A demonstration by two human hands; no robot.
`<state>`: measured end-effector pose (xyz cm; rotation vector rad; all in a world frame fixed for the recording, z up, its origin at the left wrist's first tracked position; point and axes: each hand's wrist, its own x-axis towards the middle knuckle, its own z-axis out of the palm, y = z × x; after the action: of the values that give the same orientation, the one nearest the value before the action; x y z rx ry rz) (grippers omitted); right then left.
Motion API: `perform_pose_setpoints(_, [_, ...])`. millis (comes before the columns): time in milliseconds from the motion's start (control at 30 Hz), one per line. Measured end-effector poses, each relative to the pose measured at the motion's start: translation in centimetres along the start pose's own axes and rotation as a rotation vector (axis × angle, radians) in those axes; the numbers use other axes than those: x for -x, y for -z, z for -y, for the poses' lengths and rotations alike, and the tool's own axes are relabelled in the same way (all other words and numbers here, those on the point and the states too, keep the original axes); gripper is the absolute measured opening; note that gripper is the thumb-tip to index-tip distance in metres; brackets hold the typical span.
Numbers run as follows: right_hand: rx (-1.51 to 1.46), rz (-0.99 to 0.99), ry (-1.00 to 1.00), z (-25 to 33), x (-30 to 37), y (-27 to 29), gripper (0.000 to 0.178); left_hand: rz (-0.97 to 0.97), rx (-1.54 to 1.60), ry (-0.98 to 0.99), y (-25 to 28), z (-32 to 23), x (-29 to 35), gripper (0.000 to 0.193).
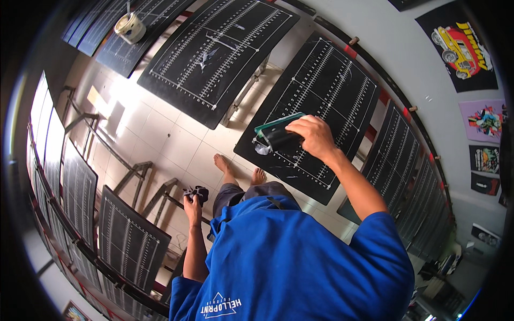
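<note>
My right hand (313,136) grips a black-handled squeegee (278,139) with a green edge. It is over the near left part of a black printing board (321,80) marked with white scales and lines. Beside the squeegee's lower end, a whitish wet-looking patch (262,149) shows on the board; whether the blade touches the surface I cannot tell. Down at my left side, away from the boards, my left hand (193,202) is closed round a dark crumpled cloth (199,193).
Another marked board (214,59) stands to the left, and a white tub (130,28) with a stick in it sits farther left. Metal frames (134,171) and more boards (128,235) line my left side. Printed pieces (460,45) hang on the right wall. My bare feet are on tiled floor (182,134).
</note>
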<state>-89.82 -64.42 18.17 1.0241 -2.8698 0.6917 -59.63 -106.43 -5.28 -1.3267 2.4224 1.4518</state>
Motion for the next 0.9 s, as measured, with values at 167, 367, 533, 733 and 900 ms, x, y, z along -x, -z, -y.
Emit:
perform_pose_setpoints(167, [-0.032, 0.071, 0.207, 2.7, -0.5, -2.0, 0.033, -0.054, -0.034, -0.021, -2.1, 0.2, 3.0, 0.033])
perform_pose_setpoints(367, [0.072, 0.180, 0.217, 1.5, 4.7, 0.7, 0.033, -0.101, 0.010, 0.000, -2.6, 0.6, 3.7, 0.033])
perform_pose_setpoints(533, [0.066, 0.262, 0.215, 1.1, 7.0, 3.2, 0.034, -0.100, 0.091, 0.069, -3.0, 4.7, 2.4, 0.034])
perform_pose_setpoints(733, [0.312, 0.825, 0.144, -1.0, 2.6, 6.4, 0.033, -0.160, 0.071, 0.087, -1.6, 4.4, 1.7, 0.036])
perform_pose_setpoints(900, [0.039, 1.019, -0.379, -9.3, 1.0, 9.4, 0.032, -0.166, 0.128, 0.132, 0.6, 9.4, 0.8, 0.035])
